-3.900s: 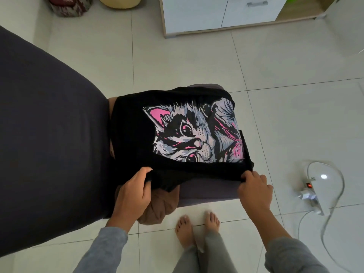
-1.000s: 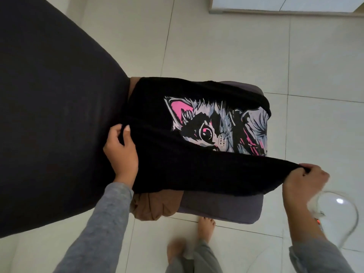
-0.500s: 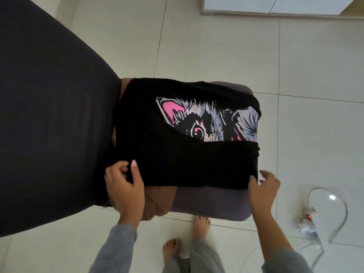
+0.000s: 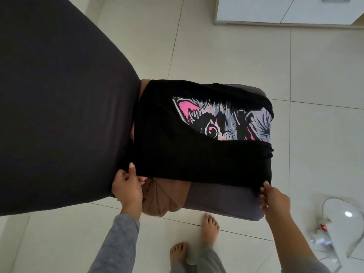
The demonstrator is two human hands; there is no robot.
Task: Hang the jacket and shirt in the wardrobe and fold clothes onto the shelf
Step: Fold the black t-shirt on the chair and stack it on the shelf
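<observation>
Both hands work at the near edge of the fold. The left hand [image 4: 128, 186] pinches the near left corner of the black T-shirt [image 4: 197, 158], thumb on top and fingers curled beneath the cloth. The right hand [image 4: 274, 196] meets the near right corner with its fingertips; whether it pinches the cloth or only presses on it cannot be told.

The T-shirt lies across the grey stool [image 4: 222, 201], spanning it from left edge to right edge. Its lower part is folded up over the cat print [image 4: 222, 123], covering roughly the near half of the print. A brown garment [image 4: 163, 198] lies under the T-shirt and hangs over the stool's near left corner. The bed [image 4: 59, 105] with its dark sheet butts against the stool's left edge.

Risks from this position:

- Uneven fold. If the right hand has no firm hold, a pull by the left hand alone would likely skew the folded band and crease it.
- Drag on the layer below. The left fingers sit close to the brown garment; catching it with the T-shirt would likely pull it off the near left corner onto the floor [image 4: 216, 46].
- Overhang. The T-shirt's right side wraps over the stool's right edge; an outward tug could slide the whole garment off.
- Footing. A power strip [image 4: 323, 227] with a lit switch and loose cable lies on the floor near the right foot [image 4: 209, 227]; a sidestep could snag it.
</observation>
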